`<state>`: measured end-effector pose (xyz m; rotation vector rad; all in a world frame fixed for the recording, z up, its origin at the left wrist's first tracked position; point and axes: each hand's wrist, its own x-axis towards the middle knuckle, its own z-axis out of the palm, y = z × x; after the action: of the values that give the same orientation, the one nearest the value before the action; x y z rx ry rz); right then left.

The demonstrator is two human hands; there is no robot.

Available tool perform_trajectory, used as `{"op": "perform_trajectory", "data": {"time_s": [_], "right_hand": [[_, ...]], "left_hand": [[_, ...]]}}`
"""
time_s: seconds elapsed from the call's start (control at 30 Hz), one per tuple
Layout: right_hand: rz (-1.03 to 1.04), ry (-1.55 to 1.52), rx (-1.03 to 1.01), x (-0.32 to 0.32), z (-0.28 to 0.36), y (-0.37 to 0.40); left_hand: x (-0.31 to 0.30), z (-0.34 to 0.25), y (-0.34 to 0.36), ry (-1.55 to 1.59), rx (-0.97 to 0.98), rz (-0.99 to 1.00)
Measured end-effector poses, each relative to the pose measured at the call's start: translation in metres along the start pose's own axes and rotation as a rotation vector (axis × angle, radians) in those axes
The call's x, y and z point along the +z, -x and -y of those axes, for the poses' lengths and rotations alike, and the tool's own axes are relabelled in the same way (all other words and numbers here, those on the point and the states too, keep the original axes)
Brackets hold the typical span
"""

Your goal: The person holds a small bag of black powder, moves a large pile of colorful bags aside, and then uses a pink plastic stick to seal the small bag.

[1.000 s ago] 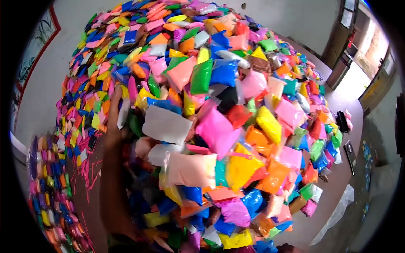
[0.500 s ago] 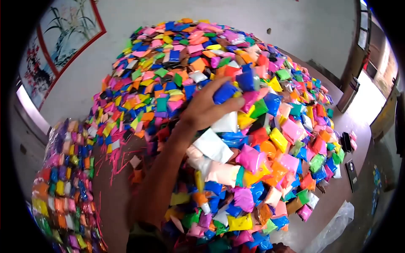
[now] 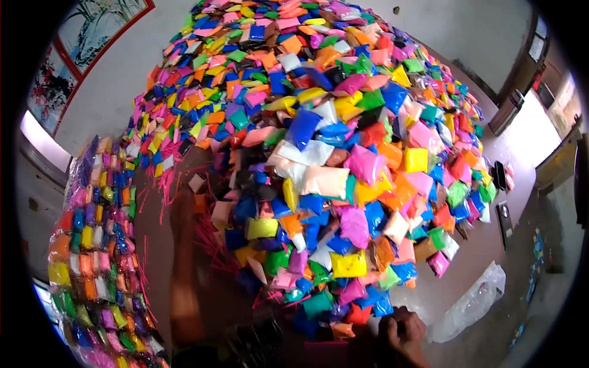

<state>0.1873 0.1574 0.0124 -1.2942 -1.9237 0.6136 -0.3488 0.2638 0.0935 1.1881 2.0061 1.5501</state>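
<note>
A large heap of small, colourful, soft packets [image 3: 362,165] fills the middle. My left hand [image 3: 183,211] is a motion blur left of the heap, over the brown table beside some pink strips; its fingers do not show clearly. Low in the view, my right hand [image 3: 403,330] is closed, fingers curled together at the near edge of the heap. A whitish packet [image 3: 374,325] lies right against its fingers, and what they grip I cannot tell. A blue packet [image 3: 304,129] lies on top of white packets [image 3: 314,152] in the heap.
Clear bags filled with rows of packets [image 3: 92,245] stand at the left. Thin pink strips [image 3: 215,242] are scattered on the brown table [image 3: 156,221]. To the right are a crumpled clear plastic bag [image 3: 469,306], a dark flat device [image 3: 504,224] and a metal flask [image 3: 507,113].
My left hand has left the blue packets on the heap and swung down and left. A blue packet now lies over the white ones. The view has tilted downward, showing more of my right hand.
</note>
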Motion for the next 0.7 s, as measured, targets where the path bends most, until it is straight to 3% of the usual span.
{"op": "perform_trajectory", "data": {"time_s": [0.17,0.3,0.4,0.43,0.53,0.57,0.67,0.7], "right_hand": [[0.0,-0.09,0.04,-0.001,0.003,-0.002],[0.116,0.061,-0.012,-0.011,0.006,0.001],[0.125,0.056,-0.056,-0.01,0.019,-0.001],[0.148,-0.005,-0.03,0.0,0.012,0.01],[0.086,-0.01,-0.218,0.015,0.021,0.003],[0.102,-0.043,-0.251,0.019,0.022,0.002],[0.171,-0.034,-0.305,0.024,0.031,0.004],[0.145,-0.029,-0.313,0.024,0.033,0.006]], "left_hand": [[0.046,0.015,0.052,-0.116,0.077,-0.035],[0.085,0.029,0.033,-0.092,0.201,-0.101],[0.1,-0.008,0.028,-0.022,0.208,-0.062],[0.099,-0.026,0.03,-0.012,0.192,-0.035],[0.071,-0.051,0.03,-0.056,0.243,0.14],[0.061,-0.063,0.035,0.041,0.169,0.191],[0.024,-0.068,0.04,0.038,0.099,0.243],[0.016,-0.055,0.044,0.074,0.134,0.133]]}}
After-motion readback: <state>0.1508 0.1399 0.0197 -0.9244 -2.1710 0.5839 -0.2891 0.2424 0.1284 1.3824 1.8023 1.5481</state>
